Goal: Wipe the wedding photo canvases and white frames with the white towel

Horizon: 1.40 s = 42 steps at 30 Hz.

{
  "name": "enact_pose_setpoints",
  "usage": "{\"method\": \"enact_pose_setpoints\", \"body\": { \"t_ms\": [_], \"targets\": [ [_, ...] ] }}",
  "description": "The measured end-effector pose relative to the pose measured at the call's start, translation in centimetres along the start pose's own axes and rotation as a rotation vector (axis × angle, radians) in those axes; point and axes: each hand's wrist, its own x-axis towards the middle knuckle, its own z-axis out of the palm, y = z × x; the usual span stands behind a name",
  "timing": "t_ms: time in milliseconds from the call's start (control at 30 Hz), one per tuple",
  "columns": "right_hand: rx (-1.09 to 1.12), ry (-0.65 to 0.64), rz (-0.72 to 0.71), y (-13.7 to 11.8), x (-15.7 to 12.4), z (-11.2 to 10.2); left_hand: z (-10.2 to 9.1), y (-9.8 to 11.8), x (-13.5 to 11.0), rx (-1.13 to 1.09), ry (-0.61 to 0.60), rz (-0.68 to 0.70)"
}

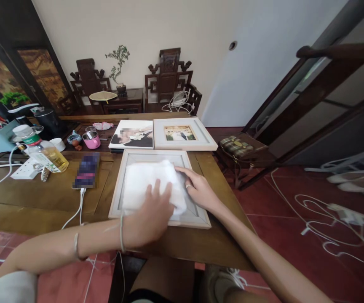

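Resting palm-down on a folded white cloth (pixel 142 176), the left hand (pixel 153 210) is lying just below the centre of the view, its fingers spaced apart and pointing upward in the view; it is gripping nothing that shows. The right hand (pixel 201 191) is curving around the cloth's right edge, index finger extending to its upper right corner and thumb sitting lower down. Whether that hand is pinching the cloth or only touching it, I cannot tell.

The cloth is lying directly under the left hand and to the left of the right one, its longer side seeming to run across the view from left to right. The left hand is the nearer, covering the cloth's lower right part, while the right is only meeting its border.

Around the cloth, a pale picture frame (pixel 116 193) is lying flat on a wooden table (pixel 197 248), the cloth sitting within its rim. Just beyond, in the upper centre, a second frame (pixel 185 146) is holding a photograph (pixel 180 132), with a white-edged panel (pixel 133 142) touching it on the left. At the left, a phone (pixel 86 170) is lying near a bottle (pixel 52 155) and a pink cup (pixel 92 141).
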Motion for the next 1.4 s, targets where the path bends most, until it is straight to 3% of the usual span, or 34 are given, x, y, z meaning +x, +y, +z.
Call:
{"method": "enact_pose_setpoints", "body": {
  "t_ms": [100, 200, 400, 533, 633, 900, 1033, 1133, 1233, 1333, 1400],
  "targets": [
    [0.010, 0.006, -0.009, 0.1, 0.0, 0.1, -0.4, 1.8, -2.4, 0.031, 0.045, 0.044],
    [0.034, 0.014, -0.004, 0.1, 0.0, 0.2, -0.7, 1.9, -3.1, 0.009, 0.064, 0.076],
    [0.092, 0.031, 0.056, -1.0, 0.0, -0.2, -0.8, 0.0, 0.6, -0.046, 0.004, -0.010],
    [0.112, 0.049, 0.081, -1.3, -0.1, -0.3, 0.4, -1.4, 3.2, -0.040, 0.073, -0.041],
    [0.126, 0.051, 0.088, -1.1, -0.1, -0.2, 0.9, -1.5, 3.7, -0.049, 0.104, -0.002],
    [0.108, -0.003, 0.047, -1.0, 0.1, -0.1, -1.1, 1.6, -0.9, -0.044, 0.064, 0.195],
    [0.081, -0.029, -0.015, -0.9, 0.2, -0.1, -1.4, 0.0, -2.2, -0.031, 0.033, 0.148],
    [0.054, -0.035, -0.041, -0.6, 0.2, 0.1, -1.6, -2.7, -0.8, -0.041, -0.006, 0.031],
    [0.041, -0.035, -0.070, -0.4, 0.3, 0.2, -2.2, -5.5, 2.1, -0.094, 0.117, -0.021],
    [0.038, -0.030, -0.097, -0.2, 0.3, 0.2, -2.6, -7.3, 5.8, -0.184, 0.326, 0.046],
    [0.039, -0.022, -0.107, 0.1, 0.3, 0.2, -2.5, -7.9, 8.2, -0.240, 0.325, 0.131]
  ]
}}
